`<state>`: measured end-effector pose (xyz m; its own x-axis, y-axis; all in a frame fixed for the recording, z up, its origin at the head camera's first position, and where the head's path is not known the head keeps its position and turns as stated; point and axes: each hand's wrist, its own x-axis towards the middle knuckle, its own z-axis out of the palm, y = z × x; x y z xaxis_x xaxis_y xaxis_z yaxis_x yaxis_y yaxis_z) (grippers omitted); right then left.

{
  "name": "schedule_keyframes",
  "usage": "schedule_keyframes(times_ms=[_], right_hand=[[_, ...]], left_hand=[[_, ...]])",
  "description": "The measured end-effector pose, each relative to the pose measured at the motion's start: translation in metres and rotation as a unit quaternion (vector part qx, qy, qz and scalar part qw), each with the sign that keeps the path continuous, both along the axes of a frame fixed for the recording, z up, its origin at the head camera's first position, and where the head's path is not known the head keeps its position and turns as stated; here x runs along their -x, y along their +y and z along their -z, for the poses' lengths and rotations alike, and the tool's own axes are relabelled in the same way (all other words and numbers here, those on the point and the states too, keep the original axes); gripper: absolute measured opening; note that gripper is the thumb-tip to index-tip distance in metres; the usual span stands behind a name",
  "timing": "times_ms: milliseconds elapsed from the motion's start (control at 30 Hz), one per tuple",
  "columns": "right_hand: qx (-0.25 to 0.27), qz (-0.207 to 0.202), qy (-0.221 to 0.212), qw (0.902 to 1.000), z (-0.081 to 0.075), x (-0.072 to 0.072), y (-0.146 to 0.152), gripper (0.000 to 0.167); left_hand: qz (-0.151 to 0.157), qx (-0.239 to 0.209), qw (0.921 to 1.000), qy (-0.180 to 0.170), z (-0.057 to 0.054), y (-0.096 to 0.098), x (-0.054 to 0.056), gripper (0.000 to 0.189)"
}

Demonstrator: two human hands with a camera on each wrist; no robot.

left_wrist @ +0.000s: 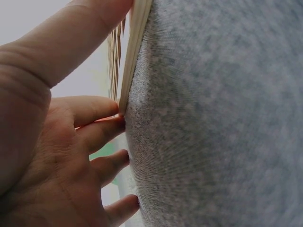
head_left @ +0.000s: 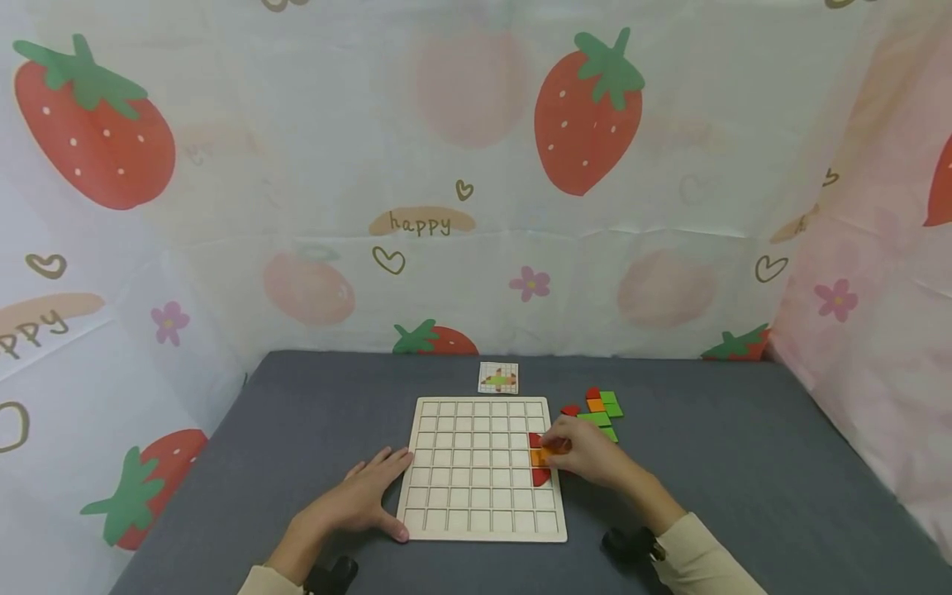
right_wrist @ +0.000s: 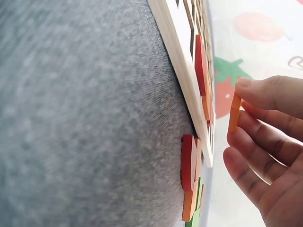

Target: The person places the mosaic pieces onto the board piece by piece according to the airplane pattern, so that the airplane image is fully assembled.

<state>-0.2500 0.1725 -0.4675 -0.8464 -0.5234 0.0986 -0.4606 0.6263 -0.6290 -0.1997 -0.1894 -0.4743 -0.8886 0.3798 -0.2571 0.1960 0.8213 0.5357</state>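
A wooden grid board (head_left: 470, 499) lies flat on the table. My left hand (head_left: 364, 494) rests at its left edge with the fingers spread; in the left wrist view the thumb and fingertips touch the board's rim (left_wrist: 134, 56). Above the board's right side, my right hand (head_left: 591, 450) pinches a thin orange tile (right_wrist: 234, 112) between thumb and fingers, clear of the board in the right wrist view. Near the right edge of the grid sit a red tile (head_left: 540, 478), an orange tile (head_left: 535, 458) and another red tile (head_left: 535, 440), partly hidden by the right hand.
Loose tiles lie right of the board, among them green tiles (head_left: 593, 419), a red tile (head_left: 592, 393) and an orange tile (head_left: 596, 406). A small pattern card (head_left: 498, 378) lies behind the board. Grey cloth (head_left: 714, 446) covers the table; a strawberry-print curtain (head_left: 335, 165) hangs behind.
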Motion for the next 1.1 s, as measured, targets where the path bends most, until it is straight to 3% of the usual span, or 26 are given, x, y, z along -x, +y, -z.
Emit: schedule_keyframes(times_ms=[267,800,1100], right_hand=[[-0.012,-0.017,0.023,0.9995,-0.005,0.001,-0.005,0.022],[-0.039,-0.029,0.016,0.9987,-0.005,0.005,-0.021,0.025],[-0.054,-0.054,0.045,0.9961,-0.004,0.006,-0.029,0.024]], left_hand=[[-0.001,0.003,1.0,0.0,0.0,0.0,0.0,0.113],[-0.002,0.007,1.0,-0.002,0.001,0.0,0.001,0.113],[-0.002,0.012,0.9999,-0.002,0.001,0.0,0.002,0.114]])
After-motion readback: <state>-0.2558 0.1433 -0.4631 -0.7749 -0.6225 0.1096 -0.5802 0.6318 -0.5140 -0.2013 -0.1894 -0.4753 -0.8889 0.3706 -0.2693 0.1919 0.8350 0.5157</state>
